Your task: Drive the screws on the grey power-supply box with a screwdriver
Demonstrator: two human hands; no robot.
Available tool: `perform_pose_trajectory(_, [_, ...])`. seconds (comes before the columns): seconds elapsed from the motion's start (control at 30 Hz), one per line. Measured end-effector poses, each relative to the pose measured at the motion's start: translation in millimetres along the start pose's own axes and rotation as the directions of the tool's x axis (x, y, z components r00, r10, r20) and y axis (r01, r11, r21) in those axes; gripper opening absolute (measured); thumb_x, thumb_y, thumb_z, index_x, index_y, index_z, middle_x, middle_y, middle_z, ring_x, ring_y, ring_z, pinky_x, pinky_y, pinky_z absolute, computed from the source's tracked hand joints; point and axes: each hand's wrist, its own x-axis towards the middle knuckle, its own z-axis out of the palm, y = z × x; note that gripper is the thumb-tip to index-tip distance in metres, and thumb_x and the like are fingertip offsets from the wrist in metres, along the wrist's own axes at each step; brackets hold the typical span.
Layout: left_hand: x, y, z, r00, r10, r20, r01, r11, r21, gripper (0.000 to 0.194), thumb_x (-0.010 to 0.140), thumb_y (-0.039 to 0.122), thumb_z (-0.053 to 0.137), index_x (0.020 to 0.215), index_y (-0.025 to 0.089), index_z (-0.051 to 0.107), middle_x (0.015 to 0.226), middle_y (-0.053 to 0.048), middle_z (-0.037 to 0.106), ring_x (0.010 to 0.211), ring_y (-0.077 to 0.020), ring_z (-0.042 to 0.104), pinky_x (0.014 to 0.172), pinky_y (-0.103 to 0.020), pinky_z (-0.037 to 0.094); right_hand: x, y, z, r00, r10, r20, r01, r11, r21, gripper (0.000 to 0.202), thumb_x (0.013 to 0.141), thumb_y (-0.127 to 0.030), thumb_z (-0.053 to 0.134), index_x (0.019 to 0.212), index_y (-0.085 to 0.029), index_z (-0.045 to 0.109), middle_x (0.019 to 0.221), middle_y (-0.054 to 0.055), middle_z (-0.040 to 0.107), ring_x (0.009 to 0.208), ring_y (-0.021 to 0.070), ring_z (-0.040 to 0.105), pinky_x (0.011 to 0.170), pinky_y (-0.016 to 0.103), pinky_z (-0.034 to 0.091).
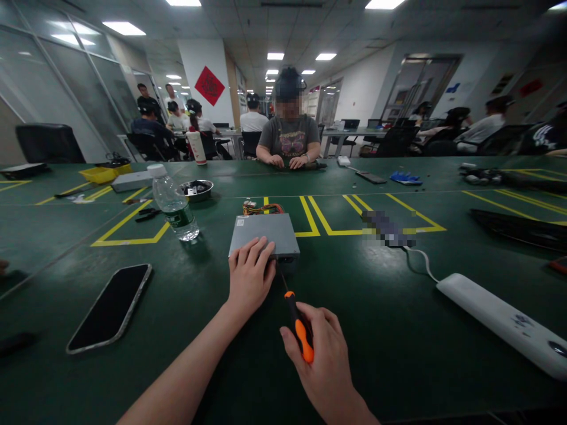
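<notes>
A grey metal box (271, 227) with a small white label lies on the green table, and a bundle of coloured wires (264, 208) comes out behind it. My left hand (250, 274) rests on the box's near left part, fingers over its top and thumb by the front edge. In my right hand (316, 342) is an orange and black screwdriver (302, 335), lying between thumb and fingers. Its thin shaft points away from me at the front face of the box, below a dark socket. Whether the tip touches the box cannot be made out.
On the left are a phone (110, 308), a water bottle (175, 206) and a metal bowl (199, 189). A white power strip (500, 321) with a cable lies at the right. Across the green table (390, 295) sits a person (290, 133); more people are behind.
</notes>
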Motion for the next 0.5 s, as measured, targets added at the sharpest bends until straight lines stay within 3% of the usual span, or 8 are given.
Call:
perform_pose_trajectory(0.1, [0.1,-0.6,0.2,1.000,0.003,0.004,-0.003,1.000,0.006,0.034,0.085,0.025,0.047,0.120,0.026,0.050,0.128,-0.005,0.053,0.119,-0.0235,0.044,0.094,-0.043,0.029,-1.6,1.0,2.4,0.996,-0.075,-0.038,0.074,0.997,-0.026,0.025,0.083,-0.014,0.046,0.107,-0.015,0.053,0.081,0.004,0.059,0.075,0.0159,0.058,0.076,0.036,0.046])
perform_pose_trajectory(0.2, [-0.2,-1.1,1.2,1.000,0.000,0.008,0.000,1.000,0.016,0.034,0.086,0.025,0.046,0.120,0.026,0.050,0.128,-0.005,0.053,0.119,-0.0233,0.044,0.094,-0.042,0.029,-1.0,1.2,3.1,0.991,-0.111,-0.069,0.107,0.993,-0.054,0.030,0.079,-0.007,0.044,0.102,-0.018,0.059,0.080,0.005,0.054,0.074,0.0154,0.055,0.069,0.033,0.046])
perform_pose_trajectory(0.3, [-0.5,-1.1,1.9,1.000,0.000,0.001,0.000,1.000,0.019,0.034,0.086,0.025,0.046,0.120,0.025,0.050,0.128,-0.005,0.053,0.118,-0.0232,0.044,0.094,-0.042,0.029,1.4,0.4,1.4,0.993,-0.100,-0.061,0.098,0.994,-0.039,0.027,0.080,-0.010,0.045,0.100,-0.020,0.060,0.081,0.005,0.053,0.074,0.0152,0.054,0.067,0.032,0.046])
perform_pose_trajectory(0.43, [-0.2,-0.7,1.2,1.000,0.005,-0.005,-0.005,1.000,0.016,0.033,0.086,0.025,0.046,0.119,0.025,0.051,0.127,-0.005,0.054,0.117,-0.0233,0.045,0.094,-0.042,0.029,3.3,-0.1,-0.1,0.997,-0.057,-0.059,0.056,0.998,-0.013,0.026,0.085,-0.030,0.050,0.107,-0.015,0.053,0.084,0.007,0.061,0.076,0.0178,0.058,0.072,0.036,0.048])
perform_pose_trajectory(0.5, [-0.1,-0.7,0.8,1.000,0.008,-0.006,-0.008,1.000,0.015,0.033,0.085,0.025,0.046,0.118,0.025,0.051,0.127,-0.005,0.054,0.118,-0.0234,0.045,0.093,-0.042,0.029,2.2,0.3,1.2,0.997,-0.046,-0.055,0.046,0.999,0.001,0.025,0.086,-0.028,0.048,0.107,-0.014,0.050,0.084,0.006,0.063,0.076,0.0172,0.060,0.076,0.037,0.048])
